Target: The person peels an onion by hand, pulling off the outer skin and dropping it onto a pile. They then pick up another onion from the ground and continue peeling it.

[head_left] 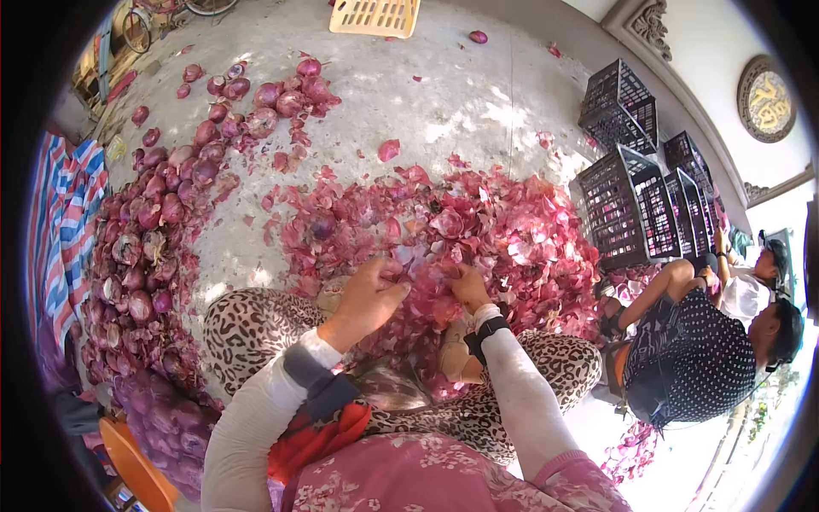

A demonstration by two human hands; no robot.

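My left hand (370, 289) is raised between my knees, its thumb and fingers curled close together. Whether something small is pinched there is hidden. My right hand (470, 289) faces it from the other side, fingers bent, with blurred reddish onion skins (430, 294) at the fingertips. I cannot tell if the fingers grip them. Beneath and beyond both hands spreads a broad heap of loose red onion skins (531, 237). Along my left side lies a long pile of red onions (142, 214), many with papery skin on.
Black plastic crates (614, 205) stand at the right by the wall. Two people (691, 352) sit beyond my right knee. A yellow crate (374, 18) is at the far edge. At lower left are a mesh sack of onions (166, 422) and an orange chair (135, 464).
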